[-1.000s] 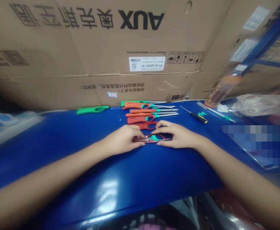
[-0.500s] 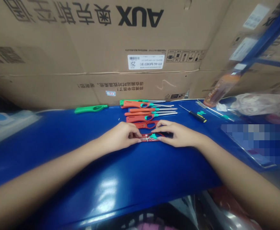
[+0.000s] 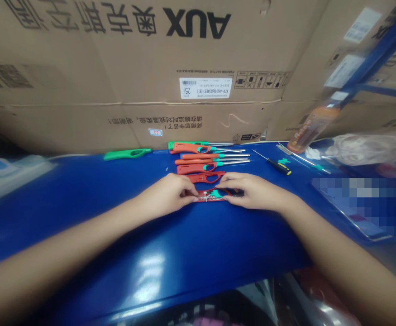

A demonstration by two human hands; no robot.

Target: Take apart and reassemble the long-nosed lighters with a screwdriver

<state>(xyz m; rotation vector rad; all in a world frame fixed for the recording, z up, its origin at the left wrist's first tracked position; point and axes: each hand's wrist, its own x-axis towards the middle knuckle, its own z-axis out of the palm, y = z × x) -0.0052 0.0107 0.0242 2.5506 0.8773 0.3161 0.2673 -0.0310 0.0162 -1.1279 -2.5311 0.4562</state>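
An opened red lighter half-shell (image 3: 202, 198) lies on the blue table between my hands, with a green trigger (image 3: 215, 194) and thin pale wires inside it. My left hand (image 3: 172, 192) pinches the shell's left end, fingers closed. At the right end, my right hand (image 3: 252, 190) grips around the shell with thumb and fingers; its fingertips partly hide that end. Just behind lies a loose red half-shell (image 3: 209, 177). Farther back, several red and orange long-necked lighters (image 3: 198, 168) lie stacked in a row, with a green one (image 3: 174, 145) at the back.
A green handle shell (image 3: 128, 154) lies back left. To the right are a black-yellow screwdriver (image 3: 279, 166), metal tubes (image 3: 304, 158), an orange-capped bottle (image 3: 313, 129) and a plastic bag (image 3: 360, 147). A large cardboard box (image 3: 133, 68) walls off the table's back.
Both hands stay almost in place on the opened lighter. The fingers of my left hand have shifted very slightly left; the view has moved a little.
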